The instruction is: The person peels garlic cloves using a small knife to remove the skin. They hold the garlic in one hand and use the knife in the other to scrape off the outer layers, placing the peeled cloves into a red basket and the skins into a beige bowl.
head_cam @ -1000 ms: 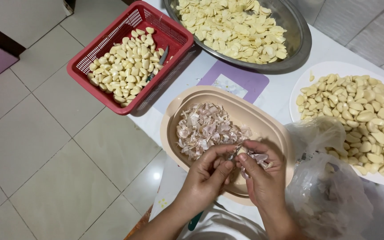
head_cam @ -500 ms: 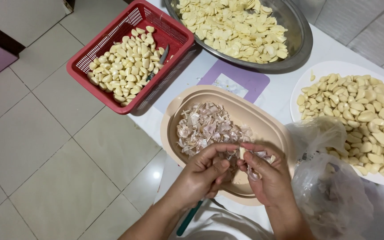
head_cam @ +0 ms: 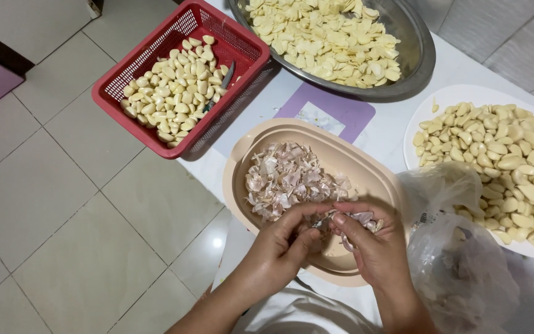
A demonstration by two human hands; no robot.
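Pale floor tiles fill the left of the frame, and a white table (head_cam: 397, 133) crowded with garlic takes the right. At lower centre your left hand (head_cam: 282, 244) and right hand (head_cam: 372, 241) meet over a tan oval plastic tub (head_cam: 375, 179), fingertips of both pressed together on a small unpeeled garlic clove (head_cam: 329, 218), pinching it between them. Papery pinkish garlic skins (head_cam: 285, 179) heap in the tub just above your hands. It looks like the peeling step, with skin part-way off; the next move likely calls for stripping the last husk into the tub, keeping the clove pinned. At upper left sits a red plastic mesh basket (head_cam: 242, 46) of peeled cloves, at top a steel bowl (head_cam: 418, 59) of sliced garlic, at right a white plate (head_cam: 421, 111) piled with cloves, beside a crumpled clear plastic bag (head_cam: 465, 272).
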